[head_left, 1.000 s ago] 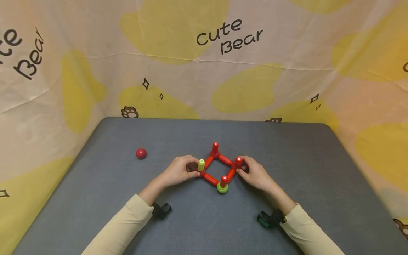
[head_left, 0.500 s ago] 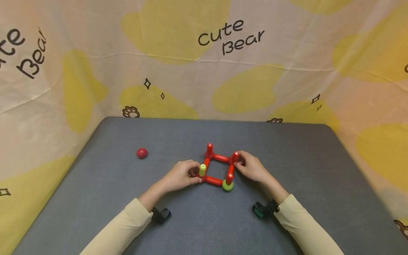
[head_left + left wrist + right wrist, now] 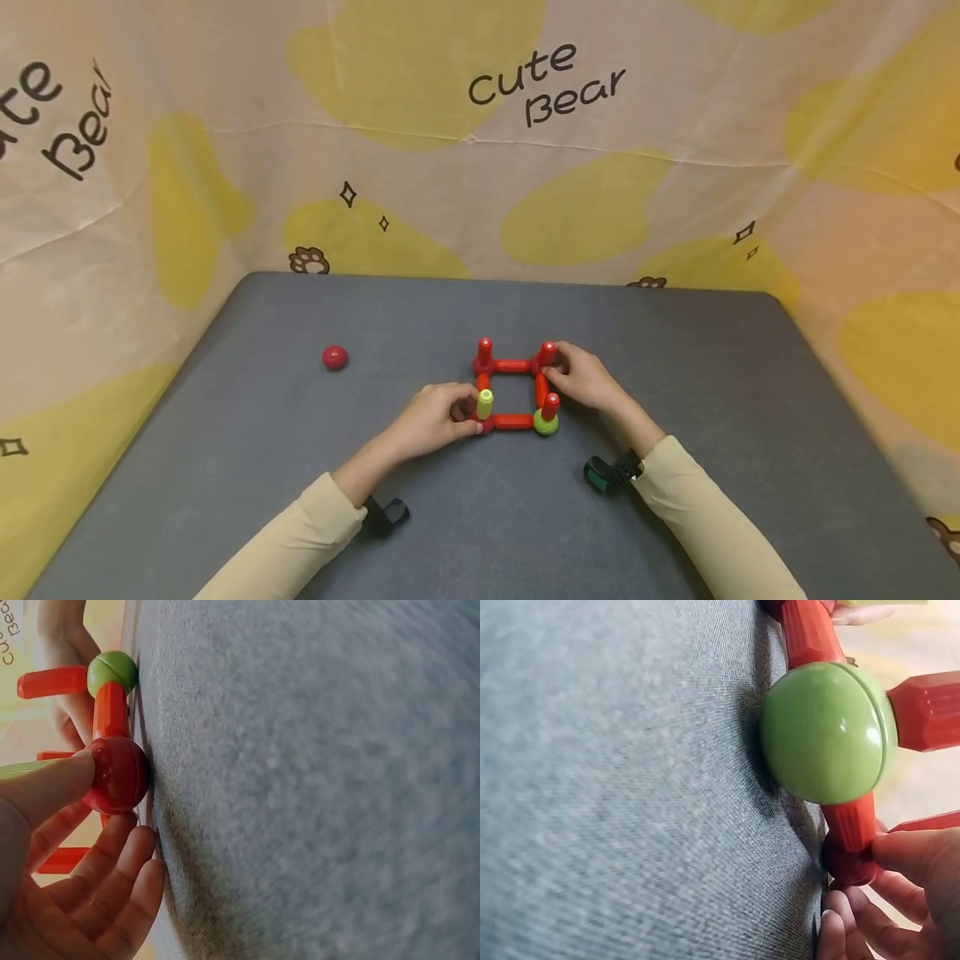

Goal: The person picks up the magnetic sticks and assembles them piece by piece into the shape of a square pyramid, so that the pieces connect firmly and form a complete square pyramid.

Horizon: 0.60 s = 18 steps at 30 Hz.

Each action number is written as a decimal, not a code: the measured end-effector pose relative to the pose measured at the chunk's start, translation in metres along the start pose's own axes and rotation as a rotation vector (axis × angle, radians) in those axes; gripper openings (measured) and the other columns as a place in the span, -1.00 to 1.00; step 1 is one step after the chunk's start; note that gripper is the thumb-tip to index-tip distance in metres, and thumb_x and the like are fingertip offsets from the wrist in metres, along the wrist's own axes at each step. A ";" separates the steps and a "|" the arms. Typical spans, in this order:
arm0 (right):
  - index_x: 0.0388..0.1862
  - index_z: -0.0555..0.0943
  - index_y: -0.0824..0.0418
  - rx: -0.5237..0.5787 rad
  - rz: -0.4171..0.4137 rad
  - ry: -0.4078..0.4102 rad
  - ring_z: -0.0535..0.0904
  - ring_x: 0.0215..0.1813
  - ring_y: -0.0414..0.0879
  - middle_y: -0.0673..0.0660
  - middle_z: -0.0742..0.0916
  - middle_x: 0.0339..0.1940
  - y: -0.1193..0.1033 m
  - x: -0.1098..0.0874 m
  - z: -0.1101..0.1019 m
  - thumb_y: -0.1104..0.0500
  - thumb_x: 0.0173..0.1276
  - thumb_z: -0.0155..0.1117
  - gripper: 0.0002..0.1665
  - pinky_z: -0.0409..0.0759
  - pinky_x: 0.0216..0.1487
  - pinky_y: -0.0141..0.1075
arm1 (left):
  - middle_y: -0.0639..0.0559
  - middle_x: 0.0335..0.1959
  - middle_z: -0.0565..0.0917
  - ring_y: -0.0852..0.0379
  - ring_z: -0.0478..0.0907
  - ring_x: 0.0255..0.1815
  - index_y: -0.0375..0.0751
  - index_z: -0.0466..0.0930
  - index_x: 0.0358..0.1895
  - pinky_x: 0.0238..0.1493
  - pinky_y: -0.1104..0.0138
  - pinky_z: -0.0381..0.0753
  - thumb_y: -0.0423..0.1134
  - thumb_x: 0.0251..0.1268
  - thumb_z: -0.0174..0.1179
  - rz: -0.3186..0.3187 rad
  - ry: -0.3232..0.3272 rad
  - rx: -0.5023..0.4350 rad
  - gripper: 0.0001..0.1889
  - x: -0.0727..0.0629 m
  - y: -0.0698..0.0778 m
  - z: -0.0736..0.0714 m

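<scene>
In the head view a square of red rods [image 3: 513,422] joined by balls lies flat on the table, one short rod standing up from each corner. My left hand [image 3: 435,419] pinches the near-left red ball [image 3: 121,774], from which a yellow-green rod [image 3: 484,405] rises. With thumb and fingers, my right hand [image 3: 588,380] grips the far-right red ball [image 3: 846,861], partly hidden by them. The near-right corner is a green ball [image 3: 825,735] with an upright red rod [image 3: 551,406]; neither hand touches it. Another upright red rod [image 3: 485,350] marks the far-left corner.
A loose red ball [image 3: 335,358] sits on the grey table [image 3: 480,533], left of the square. Behind the table hangs a patterned cloth [image 3: 420,175]. Each wrist wears a black camera mount, the left one [image 3: 387,517] and the right one [image 3: 609,475].
The square has turned counterclockwise in the head view, so its sides now run nearly straight. My right hand has moved away from me and left; my left hand has come slightly nearer and right.
</scene>
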State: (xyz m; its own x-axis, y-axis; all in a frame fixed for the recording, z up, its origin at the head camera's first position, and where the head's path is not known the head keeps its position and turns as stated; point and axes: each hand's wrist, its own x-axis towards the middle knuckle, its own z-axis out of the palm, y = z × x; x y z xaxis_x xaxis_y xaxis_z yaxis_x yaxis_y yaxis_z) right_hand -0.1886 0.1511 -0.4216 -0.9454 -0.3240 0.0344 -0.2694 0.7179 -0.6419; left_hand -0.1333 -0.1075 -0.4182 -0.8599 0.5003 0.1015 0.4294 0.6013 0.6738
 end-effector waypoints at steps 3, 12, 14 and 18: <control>-0.04 0.51 0.30 0.002 -0.004 -0.001 0.52 -0.38 -0.13 0.13 0.65 -0.39 0.000 0.002 -0.001 0.22 0.20 0.22 -0.66 0.43 -0.40 -0.36 | 0.17 -0.39 0.61 0.33 0.55 -0.49 0.00 0.58 -0.28 -0.41 0.47 0.50 -0.25 -0.02 0.36 -0.004 0.003 0.000 -0.79 0.001 0.000 0.000; -0.04 0.50 0.31 0.008 0.001 0.011 0.55 -0.36 -0.11 0.14 0.66 -0.38 0.002 0.002 0.000 0.21 0.20 0.22 -0.65 0.44 -0.40 -0.35 | 0.16 -0.40 0.61 0.32 0.55 -0.50 -0.01 0.58 -0.32 -0.39 0.48 0.51 -0.31 -0.03 0.36 0.007 0.021 -0.017 -0.80 0.002 -0.002 0.000; 0.00 0.48 0.33 0.016 0.002 0.014 0.57 -0.32 -0.09 0.18 0.67 -0.29 0.002 0.001 0.000 0.21 0.21 0.22 -0.62 0.48 -0.36 -0.33 | 0.16 -0.39 0.61 0.32 0.55 -0.49 -0.01 0.58 -0.31 -0.39 0.48 0.51 -0.31 -0.03 0.36 0.008 0.021 -0.012 -0.80 0.002 -0.001 0.000; 0.06 0.45 0.35 0.022 0.018 0.052 0.60 -0.24 -0.03 0.23 0.65 -0.10 0.003 -0.005 -0.001 0.22 0.23 0.20 -0.58 0.55 -0.24 -0.22 | 0.12 -0.34 0.62 0.30 0.56 -0.45 -0.04 0.60 -0.25 -0.36 0.47 0.52 -0.29 -0.02 0.36 -0.004 0.021 -0.012 -0.78 0.000 0.000 -0.002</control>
State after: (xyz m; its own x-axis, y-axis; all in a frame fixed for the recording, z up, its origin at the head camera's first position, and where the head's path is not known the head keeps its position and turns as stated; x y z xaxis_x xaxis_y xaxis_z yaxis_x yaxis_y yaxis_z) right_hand -0.1846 0.1557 -0.4225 -0.9586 -0.2780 0.0617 -0.2482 0.7096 -0.6595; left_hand -0.1342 -0.1086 -0.4166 -0.8672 0.4847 0.1142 0.4229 0.5958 0.6828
